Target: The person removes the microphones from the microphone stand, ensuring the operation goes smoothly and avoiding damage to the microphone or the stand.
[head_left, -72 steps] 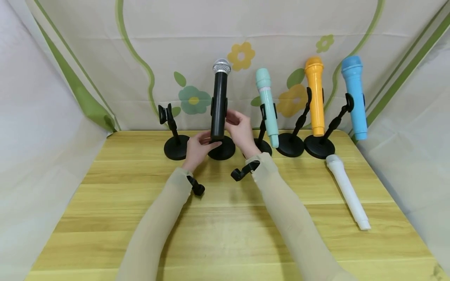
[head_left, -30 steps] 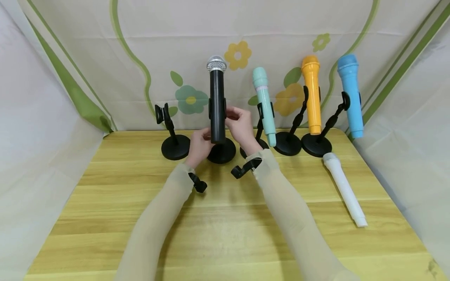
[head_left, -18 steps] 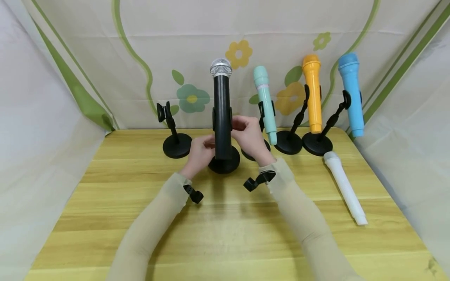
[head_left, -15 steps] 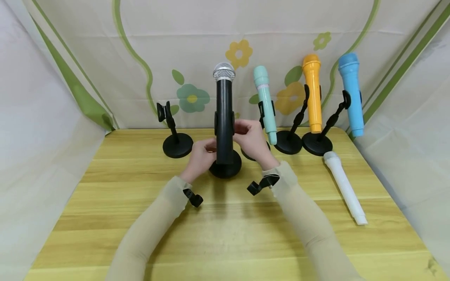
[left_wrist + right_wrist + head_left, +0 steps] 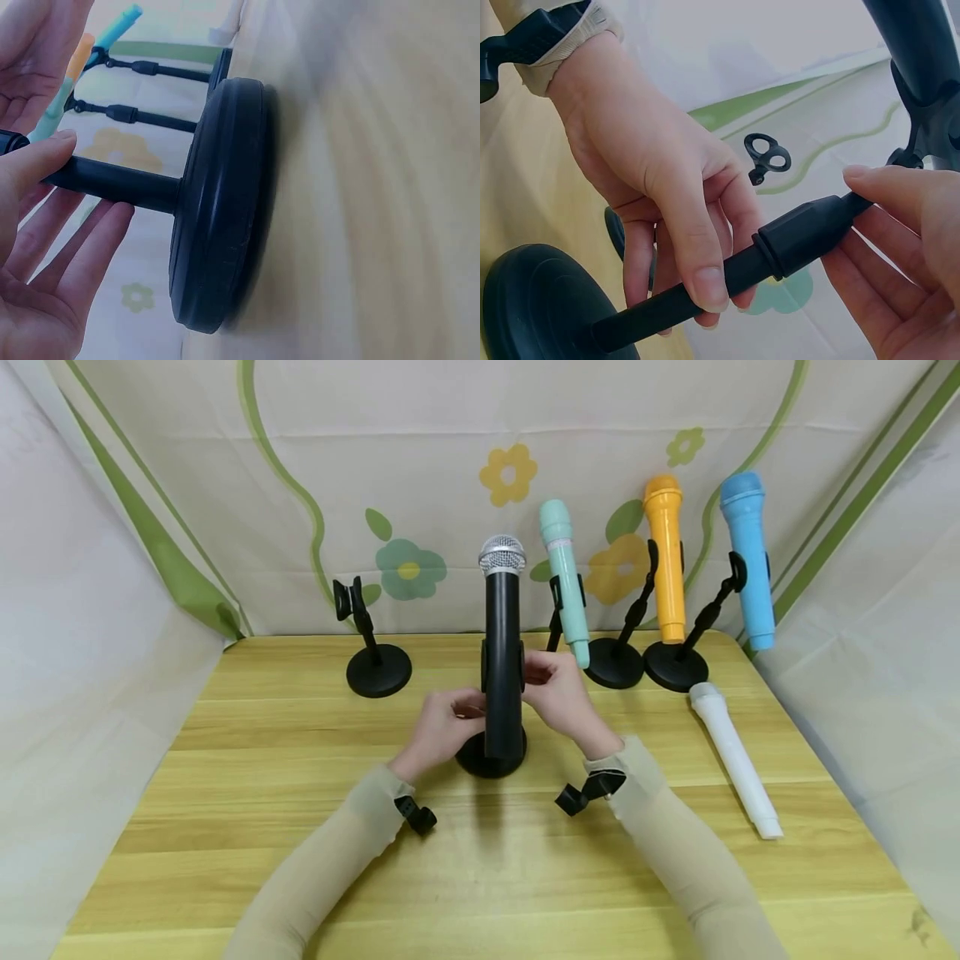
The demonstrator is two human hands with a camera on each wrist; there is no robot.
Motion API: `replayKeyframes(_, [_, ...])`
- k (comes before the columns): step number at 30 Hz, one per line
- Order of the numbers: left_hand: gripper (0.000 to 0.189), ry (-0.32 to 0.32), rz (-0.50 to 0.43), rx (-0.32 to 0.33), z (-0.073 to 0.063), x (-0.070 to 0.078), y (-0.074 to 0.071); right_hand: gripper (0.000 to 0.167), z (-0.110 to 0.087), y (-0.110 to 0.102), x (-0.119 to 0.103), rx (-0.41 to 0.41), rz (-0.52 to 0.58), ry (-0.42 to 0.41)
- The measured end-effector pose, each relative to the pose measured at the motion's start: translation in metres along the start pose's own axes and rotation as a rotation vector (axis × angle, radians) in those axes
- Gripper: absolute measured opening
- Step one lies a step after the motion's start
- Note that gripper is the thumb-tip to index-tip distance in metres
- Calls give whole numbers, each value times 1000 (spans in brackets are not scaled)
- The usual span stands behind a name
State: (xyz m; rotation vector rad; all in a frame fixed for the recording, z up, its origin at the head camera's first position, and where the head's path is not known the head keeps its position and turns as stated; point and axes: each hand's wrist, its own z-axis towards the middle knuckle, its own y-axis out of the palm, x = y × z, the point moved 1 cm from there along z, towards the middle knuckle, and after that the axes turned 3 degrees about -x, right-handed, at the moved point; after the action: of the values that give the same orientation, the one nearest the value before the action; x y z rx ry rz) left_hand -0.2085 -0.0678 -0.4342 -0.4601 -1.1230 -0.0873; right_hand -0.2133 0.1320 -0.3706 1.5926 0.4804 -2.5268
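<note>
A black microphone (image 5: 502, 668) with a silver mesh head sits in the clip of a black desk stand (image 5: 474, 762), above the middle of the table. My left hand (image 5: 442, 727) holds the lower pole, thumb on one side and fingers on the other. Higher up, my right hand (image 5: 558, 697) pinches the pole just under the clip, as the right wrist view shows with the pole's thicker collar (image 5: 802, 236) between both hands. In the left wrist view, the round base (image 5: 217, 202) is right at the tabletop. The microphone hides part of the pole in the head view.
A stand with a bare clip (image 5: 378, 670) is at the back left. Mint (image 5: 567, 597), orange (image 5: 667, 572) and blue (image 5: 750, 568) microphones lean in stands at the back right. A white microphone (image 5: 735, 760) lies on the wooden table (image 5: 300, 793). Fabric hangs behind.
Both hands have brought the stand with the black microphone from the back row toward me and slightly right. The left hand has changed its hold, fingers now around the pole. Other microphones stay put.
</note>
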Motion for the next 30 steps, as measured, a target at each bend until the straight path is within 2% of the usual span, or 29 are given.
replayKeyframes(10, [10,-3,-31,-35,-10,3,6,12,-14,3,-3,-24,11,-20])
replayKeyframes(17, [12,-27,-35,-60,-10,2,5,12,-18,4,-2,-7,6,-34])
replayKeyframes(22, [13,-23,-31,-72,-9,-2,4,13,-19,2,-1,-31,-8,-15])
replayKeyframes(25, [14,-20,-36,-76,-8,-4,4,17,-20,-1,-4,-52,-8,18])
replayKeyframes(30, [12,-18,-40,-78,-8,-6,4,33,-23,-10,-15,-57,24,44])
